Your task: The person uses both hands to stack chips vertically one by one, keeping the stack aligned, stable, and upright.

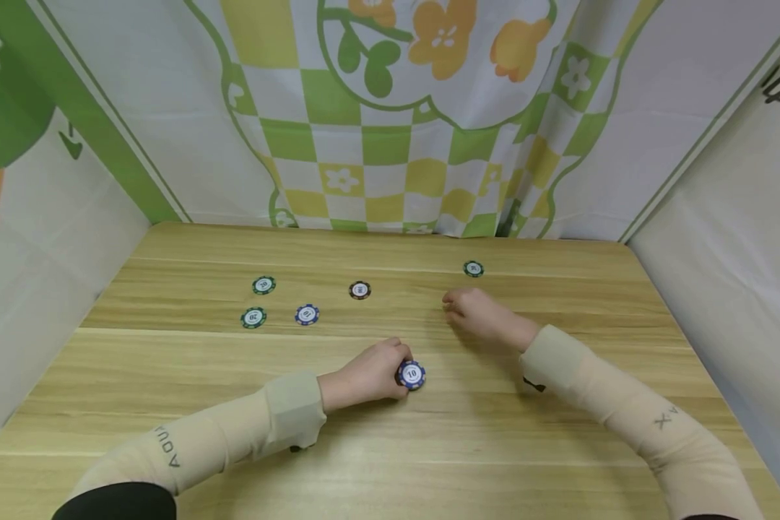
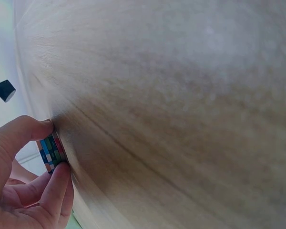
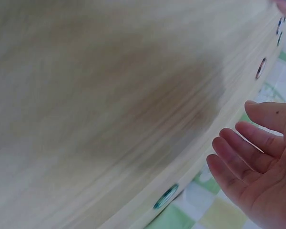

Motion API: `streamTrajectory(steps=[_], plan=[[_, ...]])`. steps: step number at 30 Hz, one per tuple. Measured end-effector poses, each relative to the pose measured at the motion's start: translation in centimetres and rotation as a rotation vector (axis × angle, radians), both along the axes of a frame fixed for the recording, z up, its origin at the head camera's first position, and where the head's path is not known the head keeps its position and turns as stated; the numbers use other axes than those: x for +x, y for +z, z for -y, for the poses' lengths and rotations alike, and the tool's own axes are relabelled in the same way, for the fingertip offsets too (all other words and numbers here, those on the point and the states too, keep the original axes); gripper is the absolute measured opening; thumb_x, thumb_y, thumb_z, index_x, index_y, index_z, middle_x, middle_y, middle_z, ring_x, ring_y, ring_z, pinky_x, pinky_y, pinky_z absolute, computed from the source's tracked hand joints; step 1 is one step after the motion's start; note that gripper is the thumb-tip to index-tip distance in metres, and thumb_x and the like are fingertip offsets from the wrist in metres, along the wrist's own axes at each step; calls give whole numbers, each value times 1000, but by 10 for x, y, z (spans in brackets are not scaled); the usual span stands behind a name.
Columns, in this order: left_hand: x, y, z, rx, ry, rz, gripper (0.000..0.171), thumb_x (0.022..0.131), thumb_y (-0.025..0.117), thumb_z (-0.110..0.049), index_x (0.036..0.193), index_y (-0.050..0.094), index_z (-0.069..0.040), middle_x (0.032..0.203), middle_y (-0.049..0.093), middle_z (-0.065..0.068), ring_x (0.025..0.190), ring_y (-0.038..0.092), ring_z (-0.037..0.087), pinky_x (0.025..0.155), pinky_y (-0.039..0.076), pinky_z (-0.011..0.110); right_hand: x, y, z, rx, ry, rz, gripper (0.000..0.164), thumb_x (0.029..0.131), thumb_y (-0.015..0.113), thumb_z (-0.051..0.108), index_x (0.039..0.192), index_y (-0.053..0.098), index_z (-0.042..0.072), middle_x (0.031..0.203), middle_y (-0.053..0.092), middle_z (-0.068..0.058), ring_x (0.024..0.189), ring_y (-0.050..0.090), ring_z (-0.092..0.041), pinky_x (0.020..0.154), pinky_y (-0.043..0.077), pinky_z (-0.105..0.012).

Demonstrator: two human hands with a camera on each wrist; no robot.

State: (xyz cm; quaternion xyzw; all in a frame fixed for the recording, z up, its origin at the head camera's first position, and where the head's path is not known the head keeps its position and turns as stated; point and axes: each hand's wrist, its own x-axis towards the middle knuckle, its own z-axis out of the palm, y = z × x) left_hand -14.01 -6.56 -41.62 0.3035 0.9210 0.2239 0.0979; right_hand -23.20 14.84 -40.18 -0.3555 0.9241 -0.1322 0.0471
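Note:
Near the middle of the table, my left hand point(image 1: 375, 372) pinches a small stack of poker chips point(image 1: 412, 375), whose top chip is blue and marked 10. In the left wrist view the edges of the stack point(image 2: 51, 151) show blue, green and red layers between thumb and fingers, low against the wood. My right hand point(image 1: 484, 315) is over the table to the right, fingers loosely bent and holding nothing. Beyond its fingertips lies a green chip point(image 1: 473, 269), which the right wrist view also shows below the hand point(image 3: 264, 157).
Flat on the wooden table point(image 1: 416, 462) at the left are two green chips, one farther back point(image 1: 263, 284) and one nearer point(image 1: 253, 317). A blue chip point(image 1: 307, 314) and a black chip point(image 1: 360, 290) lie to their right. A patterned curtain point(image 1: 377, 166) hangs behind the back edge.

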Motion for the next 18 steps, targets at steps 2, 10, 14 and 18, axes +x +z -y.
streamTrajectory(steps=[2, 10, 14, 18], plan=[[0, 0, 0, 0, 1, 2, 34, 64, 77, -13, 92, 60, -3, 87, 53, 3, 78, 53, 14, 71, 47, 25, -4, 0, -3, 10, 2, -36, 26, 87, 57, 8, 108, 58, -7, 104, 62, -19, 98, 58, -31, 85, 47, -39], [0, -1, -1, 2, 5, 10, 35, 64, 77, -12, 93, 60, -2, 87, 53, 4, 78, 53, 15, 72, 47, 27, -20, -1, -12, 18, -81, -45, 28, 88, 57, 9, 111, 57, -6, 107, 59, -18, 102, 55, -30, 88, 45, -40], [-1, -1, -1, 6, 5, 9, 35, 63, 77, -11, 92, 59, -2, 87, 53, 3, 78, 53, 15, 71, 47, 27, -27, -2, -16, 18, -116, -40, 29, 88, 57, 12, 112, 55, -5, 104, 58, -17, 99, 53, -29, 84, 45, -41], [-1, -2, -1, 5, 4, 5, 35, 63, 77, -11, 92, 59, -2, 87, 53, 3, 78, 53, 15, 71, 47, 27, -35, -4, -19, 27, -140, -49, 34, 90, 55, 14, 117, 52, -7, 112, 55, -21, 105, 51, -32, 90, 42, -43]])
